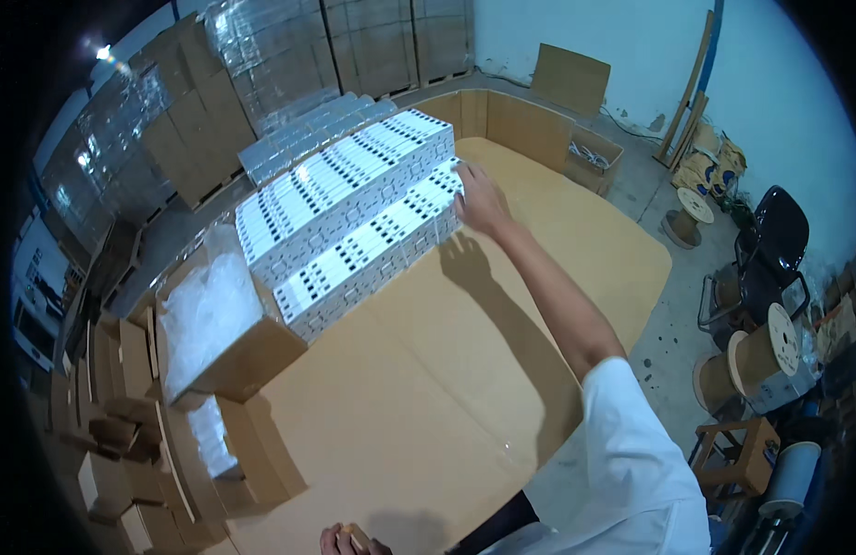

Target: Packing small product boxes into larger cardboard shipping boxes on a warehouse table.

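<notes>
Mid-stacking, looks like: right hand (481, 199) reaching out at 12 o'clock, fingers spread flat on stacked long white cardboard boxes (354, 217) atop cardboard-covered worktop (465, 370). Left hand (349, 540) at 6 o'clock, closed around something small, can't tell what. Next probably needs gripping one box end.

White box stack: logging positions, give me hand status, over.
Right hand flat against the end of the white box stack. Left hand low at table edge, grip unclear. Nothing in the way.
</notes>
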A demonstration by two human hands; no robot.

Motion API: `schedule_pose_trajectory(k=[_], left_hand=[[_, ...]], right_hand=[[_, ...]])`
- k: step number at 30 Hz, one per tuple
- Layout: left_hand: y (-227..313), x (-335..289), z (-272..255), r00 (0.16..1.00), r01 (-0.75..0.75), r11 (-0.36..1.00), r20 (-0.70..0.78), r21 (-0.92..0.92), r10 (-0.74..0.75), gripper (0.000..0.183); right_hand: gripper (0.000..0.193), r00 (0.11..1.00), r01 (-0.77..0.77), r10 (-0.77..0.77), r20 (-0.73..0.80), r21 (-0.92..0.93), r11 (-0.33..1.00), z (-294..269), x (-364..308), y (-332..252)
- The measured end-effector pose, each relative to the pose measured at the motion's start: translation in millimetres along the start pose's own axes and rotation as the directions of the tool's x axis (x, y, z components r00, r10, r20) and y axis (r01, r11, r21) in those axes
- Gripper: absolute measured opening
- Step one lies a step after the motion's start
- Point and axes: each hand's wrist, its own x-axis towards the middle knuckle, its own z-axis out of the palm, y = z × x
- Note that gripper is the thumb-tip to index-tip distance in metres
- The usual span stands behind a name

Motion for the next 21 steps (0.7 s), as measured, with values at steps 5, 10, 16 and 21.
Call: schedule_pose_trajectory(k=[5,10,16,21], left_hand=[[5,31,33,0.994,-0.021,0.995,-0.106,-0.095,0.011,0.031],[0,50,35,0.980,-0.179,0.976,-0.063,0.125,0.188,0.033],[-12,48,55,0.985,-0.068,0.998,-0.158,0.011,0.069,0.036],[-11,54,47,0.980,-0.122,0.992,-0.159,-0.025,0.117,0.035]], right_hand=[[0.065,0.979,-0.107,0.141,0.151,-0.212,0.971,49,128,65],[0.067,0.975,-0.013,0.060,0.213,-0.218,0.976,79,151,79],[0.051,0.994,0.085,-0.062,0.091,-0.272,0.959,99,157,101],[0.019,0.987,0.129,-0.079,0.143,-0.384,0.914,86,145,113]])
